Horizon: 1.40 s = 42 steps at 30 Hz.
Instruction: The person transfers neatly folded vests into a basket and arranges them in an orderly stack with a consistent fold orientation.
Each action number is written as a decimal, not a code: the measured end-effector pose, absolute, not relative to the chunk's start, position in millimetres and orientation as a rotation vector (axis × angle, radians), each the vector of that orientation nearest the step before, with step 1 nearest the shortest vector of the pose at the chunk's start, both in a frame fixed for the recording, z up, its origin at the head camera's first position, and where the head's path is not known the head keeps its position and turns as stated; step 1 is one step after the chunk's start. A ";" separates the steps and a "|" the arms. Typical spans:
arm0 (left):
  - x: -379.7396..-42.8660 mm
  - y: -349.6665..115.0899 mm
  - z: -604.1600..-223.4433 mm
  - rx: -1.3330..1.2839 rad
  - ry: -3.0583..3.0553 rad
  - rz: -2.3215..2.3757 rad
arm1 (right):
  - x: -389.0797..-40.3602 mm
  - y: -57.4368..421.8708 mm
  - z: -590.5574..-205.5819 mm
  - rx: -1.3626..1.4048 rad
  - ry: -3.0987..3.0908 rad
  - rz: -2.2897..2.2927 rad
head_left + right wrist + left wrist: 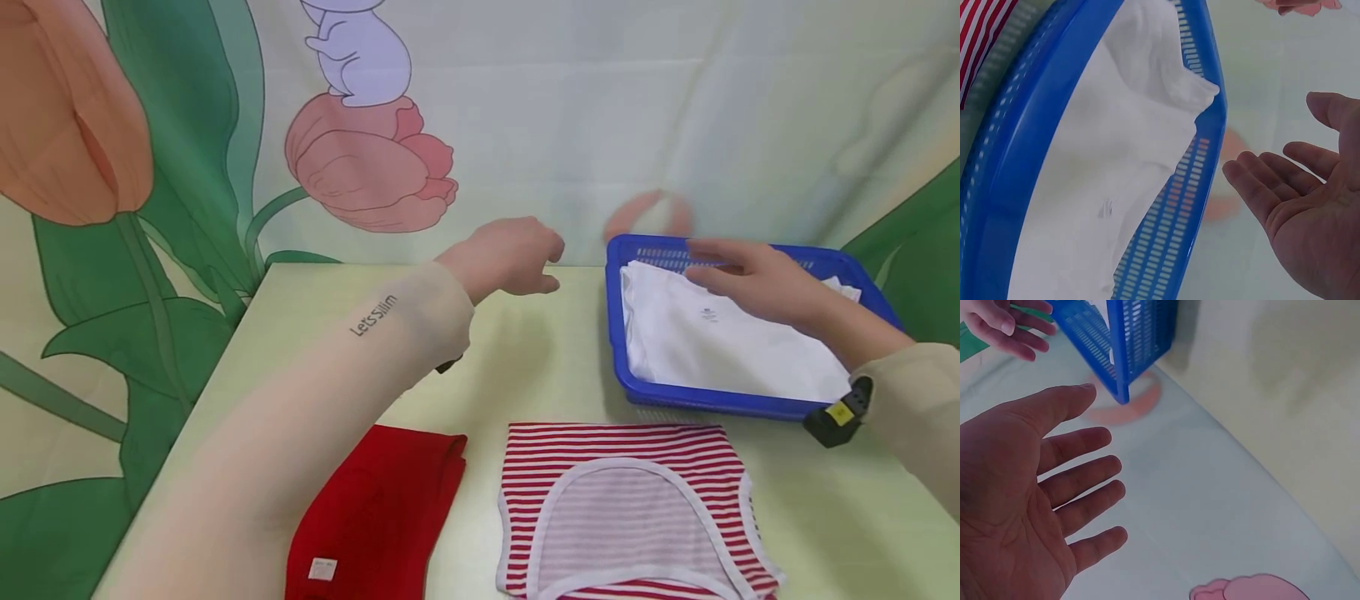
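With both the right hand (757, 279) and left hand (510, 254) spread and holding nothing, a one-sided grip on the white garment (720, 342) risks dragging the blue basket (705, 398) across the desk (540, 358).

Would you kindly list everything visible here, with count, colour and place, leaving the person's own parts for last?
Basket: one, blue, slotted walls, on the table at right rear.
White garment: one, white, folded inside the basket.
Striped garment: one, red and white stripes, flat on the table in front of the basket.
Red garment: one, red with a small white tag, on the table at front left.
Table: one, pale yellow-green, under everything.
Backdrop: one, printed cloth with tulips and green leaves, behind and beside the table.
Wrist device: one, black with a yellow patch, on the right wrist.
Left hand: one, open, above the table left of the basket, holding nothing.
Right hand: one, open, over the basket, holding nothing.
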<state>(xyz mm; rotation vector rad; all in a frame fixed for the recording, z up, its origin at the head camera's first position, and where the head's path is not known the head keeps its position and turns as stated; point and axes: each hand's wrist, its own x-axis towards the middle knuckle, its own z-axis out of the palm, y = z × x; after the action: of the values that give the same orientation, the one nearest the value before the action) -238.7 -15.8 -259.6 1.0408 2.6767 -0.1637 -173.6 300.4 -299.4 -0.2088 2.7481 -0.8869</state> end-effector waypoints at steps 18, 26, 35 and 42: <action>-219.1 -95.4 -264.3 0.914 2.686 -0.043 | -171.7 231.7 -298.7 -0.508 2.714 -1.010; -204.9 -135.4 -278.8 0.860 2.671 0.032 | -167.5 217.2 -299.7 -0.598 2.705 -1.016; -194.9 -177.7 -286.4 0.821 2.712 0.079 | -162.4 196.1 -304.9 -0.660 2.686 -1.016; -180.8 -207.1 -292.2 0.806 2.736 0.130 | -160.2 177.1 -307.2 -0.698 2.631 -1.048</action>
<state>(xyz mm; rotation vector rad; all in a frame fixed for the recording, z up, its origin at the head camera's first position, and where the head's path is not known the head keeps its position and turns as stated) -180.8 -207.1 -292.2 0.8055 2.7357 0.1298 -160.2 177.1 -307.2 -0.6976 2.6308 -1.0480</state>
